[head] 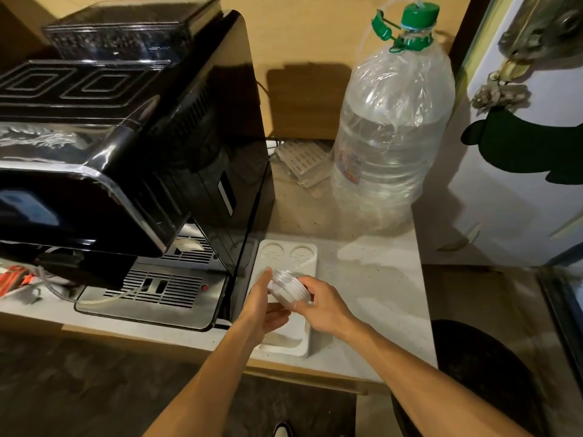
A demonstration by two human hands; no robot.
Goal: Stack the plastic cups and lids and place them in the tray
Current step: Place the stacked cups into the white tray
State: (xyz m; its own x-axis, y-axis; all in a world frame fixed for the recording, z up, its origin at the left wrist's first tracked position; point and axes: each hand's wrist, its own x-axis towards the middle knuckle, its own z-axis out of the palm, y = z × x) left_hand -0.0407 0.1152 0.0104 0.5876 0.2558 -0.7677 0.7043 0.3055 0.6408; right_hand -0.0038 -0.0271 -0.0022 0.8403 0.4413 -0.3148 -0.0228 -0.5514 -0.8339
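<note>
A stack of clear plastic lids [288, 288] is held tilted on its side between both hands, just above a white moulded tray [310, 263] on the counter. My right hand [325, 305] grips the stack from the right and below. My left hand [266, 305] presses its fingers against the stack's left end, palm turned up. The tray's two round far wells [288, 252] each seem to hold something clear, too faint to name. My hands hide the tray's middle. No separate cups can be made out.
A black coffee machine [135, 159] with a steel drip tray [157, 288] stands immediately left of the white tray. A large water bottle with a green cap [391, 137] sits at the back right. A dark bin [473, 380] stands below the counter's right end.
</note>
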